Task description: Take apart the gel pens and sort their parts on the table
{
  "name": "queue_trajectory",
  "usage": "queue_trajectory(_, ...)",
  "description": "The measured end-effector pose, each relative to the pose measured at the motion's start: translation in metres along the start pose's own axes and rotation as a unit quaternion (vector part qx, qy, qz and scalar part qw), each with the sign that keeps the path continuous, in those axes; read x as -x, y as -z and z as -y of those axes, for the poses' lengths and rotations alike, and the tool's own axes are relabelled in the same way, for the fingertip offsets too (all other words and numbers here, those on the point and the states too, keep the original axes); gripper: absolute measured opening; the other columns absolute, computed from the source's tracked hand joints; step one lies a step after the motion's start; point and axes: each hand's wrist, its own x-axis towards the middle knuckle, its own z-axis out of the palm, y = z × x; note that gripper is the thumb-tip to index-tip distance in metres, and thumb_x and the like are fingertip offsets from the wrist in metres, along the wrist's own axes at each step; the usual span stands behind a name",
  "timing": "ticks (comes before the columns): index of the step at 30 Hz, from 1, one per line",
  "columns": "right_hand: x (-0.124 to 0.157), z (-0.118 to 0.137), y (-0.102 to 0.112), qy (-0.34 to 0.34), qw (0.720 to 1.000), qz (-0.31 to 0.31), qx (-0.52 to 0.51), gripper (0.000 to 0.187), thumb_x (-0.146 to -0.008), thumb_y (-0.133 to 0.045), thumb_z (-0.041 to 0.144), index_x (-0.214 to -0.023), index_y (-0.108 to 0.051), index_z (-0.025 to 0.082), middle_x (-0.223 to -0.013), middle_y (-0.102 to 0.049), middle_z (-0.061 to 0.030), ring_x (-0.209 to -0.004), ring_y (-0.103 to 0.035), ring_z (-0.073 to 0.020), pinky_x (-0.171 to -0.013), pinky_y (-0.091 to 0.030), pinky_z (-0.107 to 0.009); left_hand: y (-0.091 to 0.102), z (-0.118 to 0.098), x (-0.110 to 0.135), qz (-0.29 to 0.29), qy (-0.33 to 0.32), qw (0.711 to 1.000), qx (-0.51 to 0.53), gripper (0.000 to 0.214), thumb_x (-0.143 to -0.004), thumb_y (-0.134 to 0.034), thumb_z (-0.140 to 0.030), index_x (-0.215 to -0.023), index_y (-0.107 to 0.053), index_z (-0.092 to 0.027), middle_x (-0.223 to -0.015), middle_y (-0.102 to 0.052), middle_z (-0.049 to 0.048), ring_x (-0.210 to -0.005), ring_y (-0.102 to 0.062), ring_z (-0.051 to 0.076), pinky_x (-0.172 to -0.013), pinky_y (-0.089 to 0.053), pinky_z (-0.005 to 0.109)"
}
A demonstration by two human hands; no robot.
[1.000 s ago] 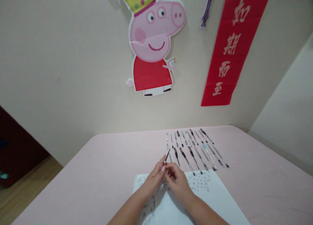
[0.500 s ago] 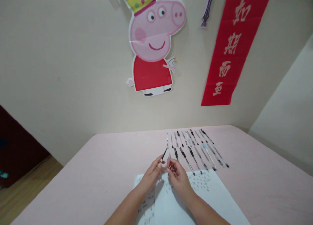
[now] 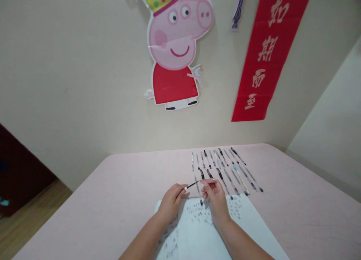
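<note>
Between my hands is a slim black pen [image 3: 192,185] with a white section near my fingers. My left hand [image 3: 172,200] is closed round its left end, and its thin end slants up to the right. At that end, the thumb and fingertips of my right hand [image 3: 214,198] are pinched together; whether they grip the tip or some small part is hidden. A clear pen [image 3: 198,192] with a dark end lies just behind, its lower end over the paper [image 3: 197,237]. Handwritten characters cover parts of the sheet under my wrists.
Two rows of pens lie beyond my hands, among them a blue-and-white pen [image 3: 240,179] and a black-gripped pen [image 3: 221,176]. A pink cloth [image 3: 113,203] covers the table, whose far edge meets the wall. A cartoon pig cutout [image 3: 175,53] and red banner [image 3: 259,72] hang there.
The pen has turned from steep to a flatter slant. My right hand has moved right and up, its fingertips now at the pen's far end. The view has shifted slightly.
</note>
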Motion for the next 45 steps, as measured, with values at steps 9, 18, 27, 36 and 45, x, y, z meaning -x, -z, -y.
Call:
queue_trajectory(9,-0.008,-0.004,0.003,-0.012,0.998,-0.023,-0.056,0.021,-0.076,-0.067,0.04,-0.08,-0.057,0.022,-0.064,-0.057,0.0037,-0.054,-0.054,-0.0117,-0.045,-0.043,-0.021,-0.001,0.009,-0.001,0.02,-0.004,1.0,-0.019,0.038,-0.087,-0.046,-0.048,-0.106,-0.068,-0.025,-0.095,-0.065,0.0089,-0.094,-0.055,0.024,-0.088,-0.039,0.035)
queue_trajectory(18,-0.006,0.0,0.002,-0.022,0.997,-0.008,-0.072,0.022,-0.075,-0.069,0.039,-0.08,-0.057,0.021,-0.066,-0.059,0.0029,-0.053,-0.052,-0.0105,-0.045,-0.043,-0.02,-0.001,0.01,0.0,0.03,-0.029,0.996,-0.073,0.038,-0.091,-0.041,-0.043,-0.11,-0.066,-0.023,-0.094,-0.065,0.0093,-0.091,-0.056,0.023,-0.085,-0.04,0.034)
queue_trajectory(27,-0.002,-0.001,-0.002,-0.011,0.998,0.048,-0.049,0.026,-0.075,-0.069,0.042,-0.08,-0.057,0.019,-0.063,-0.054,0.0032,-0.053,-0.05,-0.0103,-0.044,-0.04,-0.019,-0.003,0.002,0.001,0.033,-0.042,0.995,-0.085,0.035,-0.092,-0.041,-0.04,-0.109,-0.066,-0.023,-0.095,-0.065,0.0093,-0.091,-0.058,0.021,-0.084,-0.043,0.033)
queue_trajectory(36,0.003,-0.002,-0.005,0.004,0.994,0.11,-0.017,0.023,-0.078,-0.066,0.041,-0.081,-0.057,0.02,-0.074,-0.059,0.0003,-0.053,-0.049,-0.0097,-0.045,-0.04,-0.021,-0.005,-0.009,0.004,0.045,-0.071,0.989,-0.121,0.034,-0.094,-0.038,-0.037,-0.108,-0.064,-0.022,-0.091,-0.064,0.0076,-0.088,-0.058,0.019,-0.081,-0.045,0.031)
queue_trajectory(45,0.008,0.0,-0.008,-0.001,0.991,0.137,-0.003,0.023,-0.076,-0.067,0.04,-0.081,-0.057,0.019,-0.061,-0.053,0.004,-0.05,-0.047,-0.01,-0.045,-0.038,-0.021,-0.007,-0.011,0.005,0.046,-0.077,0.989,-0.12,0.032,-0.094,-0.038,-0.035,-0.104,-0.065,-0.02,-0.092,-0.065,0.008,-0.088,-0.058,0.018,-0.081,-0.045,0.031)
